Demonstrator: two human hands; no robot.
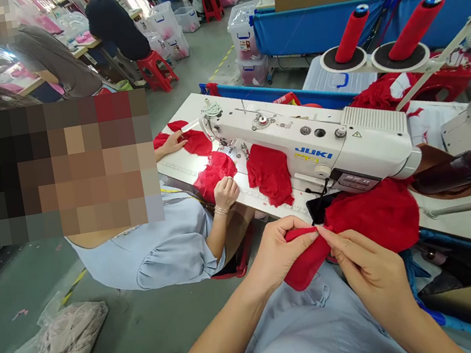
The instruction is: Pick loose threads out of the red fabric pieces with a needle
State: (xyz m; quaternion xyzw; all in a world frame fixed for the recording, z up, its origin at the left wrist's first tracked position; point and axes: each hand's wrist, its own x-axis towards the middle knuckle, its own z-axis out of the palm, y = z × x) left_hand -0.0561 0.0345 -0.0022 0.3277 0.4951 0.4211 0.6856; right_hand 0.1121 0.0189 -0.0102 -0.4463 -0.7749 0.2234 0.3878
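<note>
A small piece of red fabric (306, 267) hangs between my two hands, above my lap. My left hand (281, 253) pinches its upper edge between thumb and fingers. From the other side, my right hand (364, 257) grips the same edge with thumb and forefinger, the fingertips of both hands nearly touching. Just beyond my right hand, a larger heap of red fabric (376, 217) lies at the table's edge and covers part of it. Whether the held piece joins that heap is hidden by my fingers.
A white sewing machine (313, 134) stands on the table ahead, with red thread cones (418, 28) above it. Close on my left sits a co-worker in a light blue top (168, 235), hands on red fabric pieces (215, 174). A bag of cord (70, 346) lies on the floor.
</note>
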